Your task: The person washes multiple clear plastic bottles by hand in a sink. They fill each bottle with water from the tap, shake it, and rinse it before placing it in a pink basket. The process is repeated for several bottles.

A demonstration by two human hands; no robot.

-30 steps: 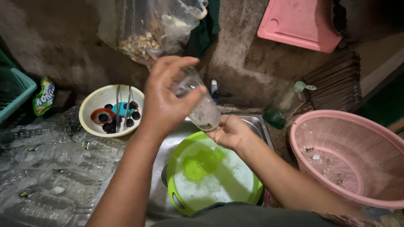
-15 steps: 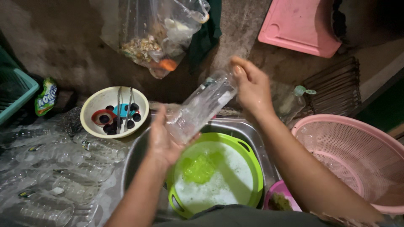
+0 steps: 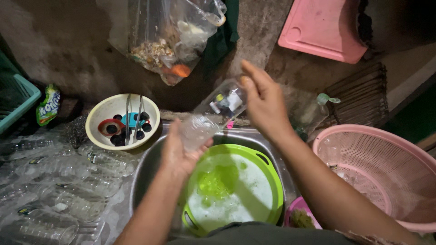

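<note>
Clear plastic bottle (image 3: 213, 113) held tilted above green soapy basin (image 3: 268, 172) in steel sink (image 3: 145, 168). Left hand (image 3: 179, 152) wraps base; right hand (image 3: 263, 102) closes around neck end. Likely light, thin-walled, crushable, wet-slippery; firm two-end hold suits. Pink basket (image 3: 399, 149) to right.

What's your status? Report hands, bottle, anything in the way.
Left hand grips clear plastic bottle at its lower end; right hand holds the upper end. Bottle tilted above green basin of soapy water. Nothing blocking.
</note>
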